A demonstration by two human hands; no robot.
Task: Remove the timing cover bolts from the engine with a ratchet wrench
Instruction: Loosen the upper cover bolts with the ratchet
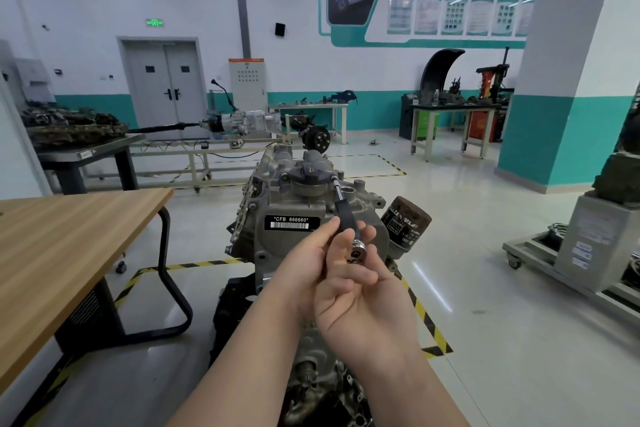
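The engine (294,204) stands in the middle of the view, its grey timing cover bearing a black label "CFB 666660". A ratchet wrench (346,215) with a black handle slants up from my hands; its socket end sits on a bolt (334,179) at the cover's upper right edge. My left hand (304,263) pinches the handle from the left. My right hand (360,291) wraps its fingers round the handle's lower end, where the chrome butt (358,248) shows. A second bolt (284,176) is seen at the cover's upper left.
A rusty oil filter (407,224) juts out on the engine's right. A wooden table (69,236) stands to the left. A grey stand (588,253) on wheels sits at the right. Yellow-black floor tape (426,315) frames the engine. Workbenches and a gearbox lie farther back.
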